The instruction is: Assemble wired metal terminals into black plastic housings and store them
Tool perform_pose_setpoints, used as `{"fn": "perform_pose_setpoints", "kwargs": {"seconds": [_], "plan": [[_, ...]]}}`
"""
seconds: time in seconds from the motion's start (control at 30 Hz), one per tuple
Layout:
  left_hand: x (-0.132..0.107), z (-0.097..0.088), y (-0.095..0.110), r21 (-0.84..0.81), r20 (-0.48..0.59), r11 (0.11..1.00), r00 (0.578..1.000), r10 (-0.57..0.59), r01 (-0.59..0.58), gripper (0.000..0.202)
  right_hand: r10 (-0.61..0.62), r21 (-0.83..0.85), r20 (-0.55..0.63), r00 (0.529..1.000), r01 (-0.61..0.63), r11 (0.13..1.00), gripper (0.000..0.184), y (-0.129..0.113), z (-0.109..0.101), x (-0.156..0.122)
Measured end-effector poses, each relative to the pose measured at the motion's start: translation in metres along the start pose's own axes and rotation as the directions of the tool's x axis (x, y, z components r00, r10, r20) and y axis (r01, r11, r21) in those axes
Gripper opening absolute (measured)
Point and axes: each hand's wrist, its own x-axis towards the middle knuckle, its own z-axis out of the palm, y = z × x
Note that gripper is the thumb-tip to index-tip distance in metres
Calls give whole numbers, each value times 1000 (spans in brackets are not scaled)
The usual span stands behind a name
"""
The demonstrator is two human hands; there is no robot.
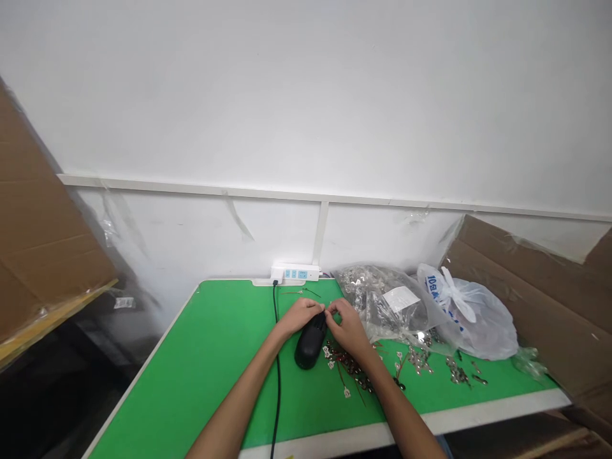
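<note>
The left grip (pixel 299 317) and right grip (pixel 349 326) were together, fingertips meeting just above a ribbed black plastic lump (pixel 310 342), and whatever lay between them was too small to make out. Shiny metal terminals on thin wires (pixel 347 366) lay scattered on the green table (pixel 229 357) just below the right grip, while a black cord (pixel 277 389) ran beside the left. Beyond both sat a clear bag of metal bits (pixel 382 303), its white label (pixel 400 298) unreadable, and a crumpled white plastic bag (pixel 478 325) with blurred blue print.
</note>
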Motion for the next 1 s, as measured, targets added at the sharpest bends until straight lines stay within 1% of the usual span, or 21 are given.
{"fn": "perform_pose_setpoints", "kwargs": {"seconds": [0.17,0.23,0.43,0.53,0.63,0.7,0.8,0.87,1.0], "plan": [[1,0,-2,1,-6,1000,1000,1,-1,52,-23,6,30,999,23,1000,10,-3,-6,0],[1,-1,-1,4,-6,1000,1000,-5,5,52,-25,16,34,999,24,1000,13,-4,-10,1],[0,-1,2,18,-5,999,1000,-27,27,50,23,65,-3,1000,-23,998,7,-2,-14,4],[0,0,3,52,15,999,1000,-8,7,49,52,78,53,997,-56,995,5,-1,-11,4],[-1,2,6,91,40,996,999,-1,-3,50,84,87,86,993,-92,992,9,1,-8,3],[-3,3,9,83,33,997,999,-5,2,53,106,113,60,993,-113,987,14,2,-7,3],[-6,3,13,50,-12,998,1000,-25,25,58,144,152,14,990,-144,978,18,3,-7,4],[-7,3,15,34,-37,999,999,-38,39,59,154,155,5,988,-153,976,18,3,-7,4],[-7,4,16,7,-22,998,998,-60,60,57,137,133,15,990,-138,981,18,2,-6,3]]}}
